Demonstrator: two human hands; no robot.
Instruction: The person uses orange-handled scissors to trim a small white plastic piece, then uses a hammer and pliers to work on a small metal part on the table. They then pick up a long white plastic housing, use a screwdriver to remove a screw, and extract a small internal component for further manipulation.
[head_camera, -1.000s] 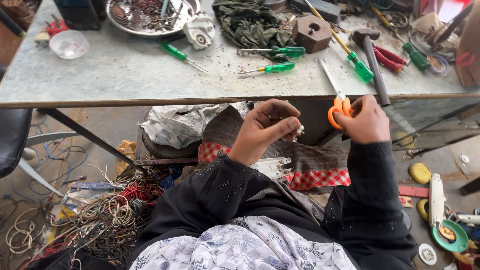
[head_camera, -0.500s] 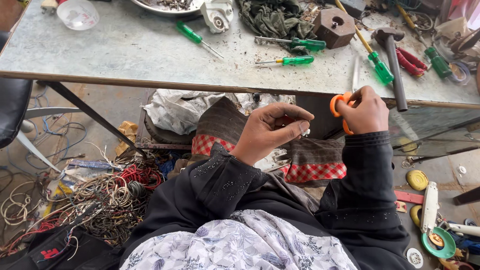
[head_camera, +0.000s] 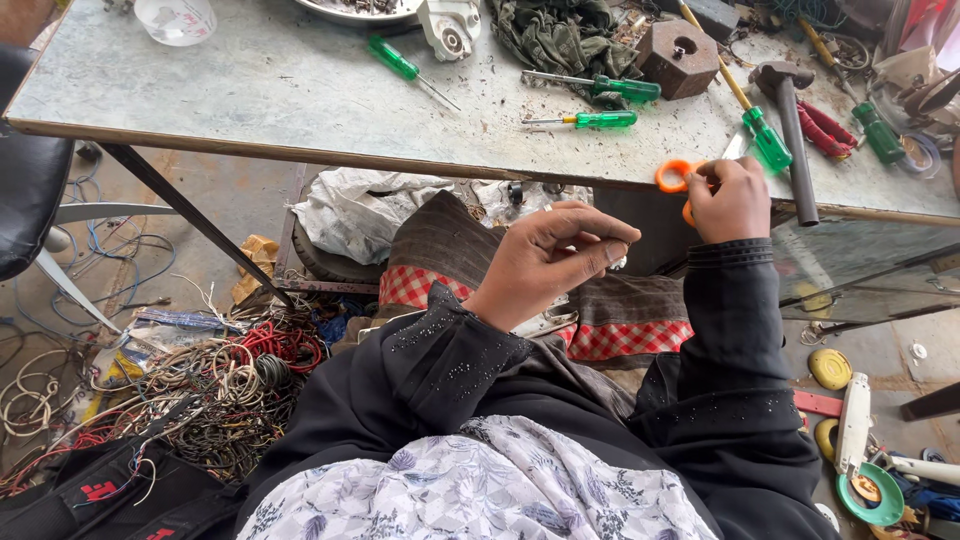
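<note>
Green screwdrivers (head_camera: 598, 119) and a hammer (head_camera: 792, 130) lie on the table (head_camera: 250, 100) just beyond the hands. The right hand (head_camera: 728, 200) is closed around orange-handled scissors (head_camera: 676, 178) at the table edge. The left hand (head_camera: 552, 255) pinches something small, too tiny to identify.

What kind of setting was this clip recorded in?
Most likely a small repair or scrap-salvage workshop. A worn metal workbench carries green-handled screwdrivers and a hammer, tangled wire is heaped on the floor, and the right hand holds orange-handled scissors at the bench edge.
</note>
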